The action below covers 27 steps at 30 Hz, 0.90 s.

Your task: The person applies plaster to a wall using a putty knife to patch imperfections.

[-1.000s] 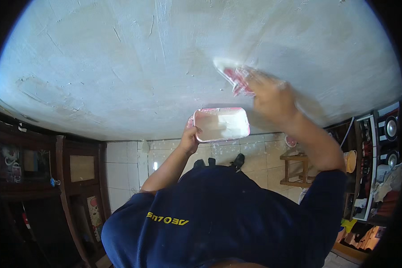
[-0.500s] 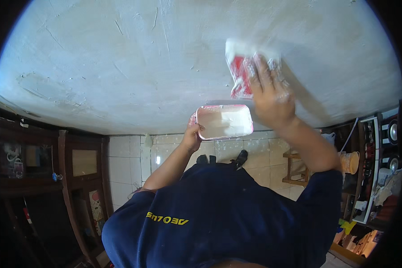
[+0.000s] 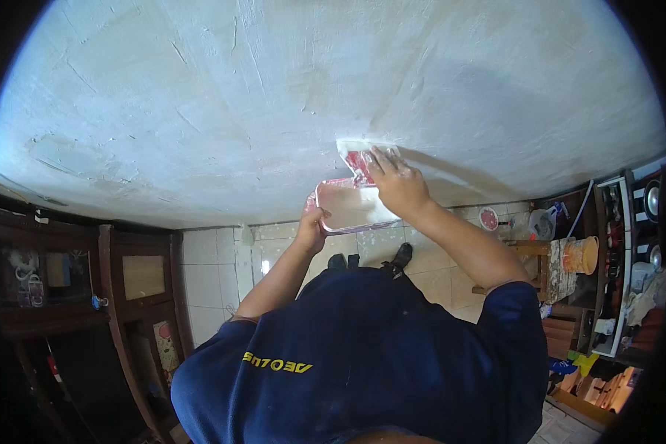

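Note:
In my left hand [image 3: 311, 229] is a rectangular pink-rimmed container [image 3: 348, 211] with white paste inside, gripped by its left end. My right hand [image 3: 396, 185] grips a red spreader [image 3: 359, 164] with a white, paste-smeared edge, its fingers coated in white. The spreader is just above the container's far rim, at or very close to the pale wall [image 3: 200, 89]; whether it touches either is hard to tell. The wall shows patches and streaks of white compound.
Dark wooden cabinetry [image 3: 107, 296] stands on the left. On the right are a wooden stool [image 3: 529, 259], an orange bucket [image 3: 581, 255], a small round pot [image 3: 488, 218] and a shelving rack [image 3: 621, 266] with mixed items. A tiled floor [image 3: 207, 274] shows below, around my feet.
My right hand and the spreader have moved down and leftward from higher on the wall to the container. My left hand with the container has shifted only slightly.

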Each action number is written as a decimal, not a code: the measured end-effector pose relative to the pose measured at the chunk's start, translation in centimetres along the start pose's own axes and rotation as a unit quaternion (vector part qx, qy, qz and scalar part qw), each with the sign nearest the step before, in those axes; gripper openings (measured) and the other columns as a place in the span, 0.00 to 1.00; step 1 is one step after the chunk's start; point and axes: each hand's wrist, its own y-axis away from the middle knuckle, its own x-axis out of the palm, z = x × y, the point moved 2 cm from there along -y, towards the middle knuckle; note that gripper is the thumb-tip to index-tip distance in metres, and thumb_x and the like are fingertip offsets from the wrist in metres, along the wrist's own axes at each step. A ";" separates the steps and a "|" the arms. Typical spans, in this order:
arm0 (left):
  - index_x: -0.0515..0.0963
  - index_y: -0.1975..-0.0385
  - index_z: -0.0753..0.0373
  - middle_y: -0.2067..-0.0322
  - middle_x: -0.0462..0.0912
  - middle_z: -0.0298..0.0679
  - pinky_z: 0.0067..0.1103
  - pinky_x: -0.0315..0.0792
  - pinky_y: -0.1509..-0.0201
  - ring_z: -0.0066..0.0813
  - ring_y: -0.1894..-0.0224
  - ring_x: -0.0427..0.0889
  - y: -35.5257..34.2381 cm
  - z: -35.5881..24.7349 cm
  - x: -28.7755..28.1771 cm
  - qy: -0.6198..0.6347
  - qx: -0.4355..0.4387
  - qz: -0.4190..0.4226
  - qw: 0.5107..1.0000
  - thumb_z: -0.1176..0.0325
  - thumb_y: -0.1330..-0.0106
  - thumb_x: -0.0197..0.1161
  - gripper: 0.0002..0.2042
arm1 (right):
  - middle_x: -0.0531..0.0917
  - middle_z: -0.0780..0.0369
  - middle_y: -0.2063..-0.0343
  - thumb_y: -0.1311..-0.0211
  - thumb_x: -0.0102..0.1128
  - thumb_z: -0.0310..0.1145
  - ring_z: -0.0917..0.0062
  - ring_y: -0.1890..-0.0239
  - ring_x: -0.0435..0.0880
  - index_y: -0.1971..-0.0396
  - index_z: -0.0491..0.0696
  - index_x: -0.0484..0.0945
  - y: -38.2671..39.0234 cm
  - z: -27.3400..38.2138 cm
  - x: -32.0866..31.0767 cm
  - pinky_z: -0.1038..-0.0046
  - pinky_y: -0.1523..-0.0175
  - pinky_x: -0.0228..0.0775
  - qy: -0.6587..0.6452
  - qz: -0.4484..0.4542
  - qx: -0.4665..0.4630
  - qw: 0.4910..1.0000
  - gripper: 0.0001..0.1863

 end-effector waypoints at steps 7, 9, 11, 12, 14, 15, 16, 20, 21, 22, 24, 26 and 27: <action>0.68 0.48 0.64 0.55 0.75 0.41 0.31 0.66 0.46 0.34 0.51 0.73 0.1 0.2 -0.7 -0.083 -0.023 0.012 0.996 0.66 0.50 0.50 0.25 | 0.79 0.54 0.55 0.53 0.52 0.24 0.63 0.57 0.82 0.60 0.43 0.76 -2.7 -2.3 -8.1 0.69 0.62 0.78 -0.004 -0.094 -0.011 0.996 0.16; 0.68 0.49 0.63 0.55 0.75 0.41 0.31 0.66 0.46 0.34 0.51 0.73 0.1 0.2 -0.6 -0.078 -0.019 0.028 0.996 0.66 0.50 0.50 0.25 | 0.80 0.54 0.56 0.55 0.52 0.22 0.66 0.59 0.82 0.59 0.43 0.76 -3.9 -2.5 -12.5 0.70 0.61 0.78 0.002 -0.136 -0.006 0.991 0.18; 0.68 0.48 0.62 0.55 0.75 0.40 0.31 0.66 0.47 0.34 0.51 0.73 0.6 -0.6 0.7 -0.057 0.028 0.045 0.997 0.66 0.51 0.50 0.25 | 0.80 0.56 0.57 0.56 0.53 0.22 0.66 0.60 0.83 0.58 0.42 0.76 -5.0 -2.7 -16.5 0.71 0.61 0.77 0.050 -0.192 -0.009 0.980 0.19; 0.68 0.48 0.62 0.55 0.75 0.40 0.31 0.66 0.47 0.34 0.51 0.73 1.0 -0.7 1.2 -0.054 0.030 0.044 0.997 0.66 0.51 0.50 0.25 | 0.80 0.57 0.57 0.56 0.53 0.21 0.66 0.61 0.83 0.58 0.43 0.76 -5.4 -2.8 -18.2 0.71 0.61 0.77 0.078 -0.218 -0.009 0.973 0.20; 0.68 0.48 0.62 0.55 0.75 0.40 0.31 0.67 0.47 0.34 0.51 0.73 1.3 -1.2 1.9 -0.050 0.030 0.041 0.997 0.67 0.51 0.50 0.26 | 0.80 0.57 0.57 0.55 0.53 0.23 0.67 0.61 0.83 0.58 0.43 0.76 -6.9 -2.7 -21.5 0.71 0.61 0.77 0.107 -0.254 -0.002 0.961 0.19; 0.68 0.48 0.62 0.55 0.75 0.40 0.31 0.67 0.47 0.34 0.51 0.73 1.0 -1.1 1.6 -0.051 0.031 0.040 0.997 0.67 0.51 0.50 0.26 | 0.80 0.58 0.57 0.54 0.53 0.24 0.68 0.61 0.83 0.57 0.44 0.75 -7.3 -2.4 -22.2 0.72 0.62 0.77 0.135 -0.289 0.007 0.948 0.19; 0.67 0.47 0.63 0.55 0.74 0.40 0.31 0.67 0.47 0.34 0.51 0.73 0.6 -0.8 1.0 -0.052 0.022 0.042 0.998 0.67 0.51 0.50 0.26 | 0.80 0.58 0.57 0.54 0.53 0.24 0.68 0.61 0.83 0.57 0.44 0.75 -7.7 -1.7 -22.1 0.72 0.62 0.77 0.136 -0.290 0.007 0.947 0.19; 0.66 0.47 0.63 0.55 0.74 0.40 0.31 0.67 0.47 0.34 0.52 0.73 -0.1 -0.2 -0.6 -0.072 0.018 0.036 0.997 0.67 0.51 0.50 0.27 | 0.80 0.56 0.57 0.51 0.54 0.29 0.66 0.62 0.83 0.58 0.44 0.76 -9.6 1.4 -17.1 0.74 0.64 0.78 0.190 -0.270 -0.061 0.942 0.17; 0.66 0.47 0.63 0.55 0.74 0.40 0.31 0.67 0.47 0.34 0.52 0.73 -0.4 0.1 -1.0 -0.071 0.016 0.037 0.997 0.67 0.51 0.50 0.27 | 0.79 0.53 0.56 0.51 0.55 0.30 0.63 0.61 0.83 0.58 0.43 0.76 -9.3 2.2 -15.5 0.72 0.62 0.78 0.230 -0.242 -0.066 0.940 0.17; 0.66 0.47 0.63 0.55 0.74 0.40 0.31 0.67 0.47 0.33 0.52 0.73 -0.6 0.5 -1.5 -0.061 0.014 0.040 0.997 0.67 0.51 0.50 0.27 | 0.79 0.50 0.56 0.52 0.55 0.30 0.59 0.61 0.83 0.59 0.41 0.76 -8.9 3.0 -13.6 0.70 0.61 0.78 0.266 -0.214 -0.075 0.937 0.18; 0.66 0.47 0.63 0.55 0.74 0.40 0.31 0.67 0.47 0.32 0.52 0.73 -0.7 0.5 -1.3 -0.054 0.008 0.048 0.997 0.67 0.51 0.50 0.26 | 0.76 0.48 0.51 0.50 0.52 0.30 0.56 0.57 0.81 0.56 0.42 0.75 -7.0 4.2 -9.4 0.66 0.56 0.77 0.236 -0.123 -0.074 0.961 0.19; 0.67 0.48 0.63 0.55 0.75 0.39 0.30 0.67 0.48 0.32 0.52 0.74 0.4 -0.3 -0.2 -0.072 0.001 0.037 0.997 0.68 0.50 0.50 0.25 | 0.76 0.47 0.52 0.49 0.52 0.31 0.56 0.57 0.81 0.58 0.40 0.75 -6.3 4.8 -6.6 0.67 0.55 0.77 0.226 -0.140 -0.077 0.961 0.18; 0.67 0.48 0.63 0.55 0.75 0.39 0.30 0.67 0.48 0.32 0.52 0.74 0.4 -0.4 -0.3 -0.069 0.003 0.036 0.997 0.68 0.50 0.50 0.25 | 0.76 0.47 0.53 0.50 0.52 0.31 0.56 0.58 0.81 0.59 0.40 0.76 -6.1 5.2 -6.1 0.67 0.55 0.77 0.203 -0.121 -0.069 0.969 0.18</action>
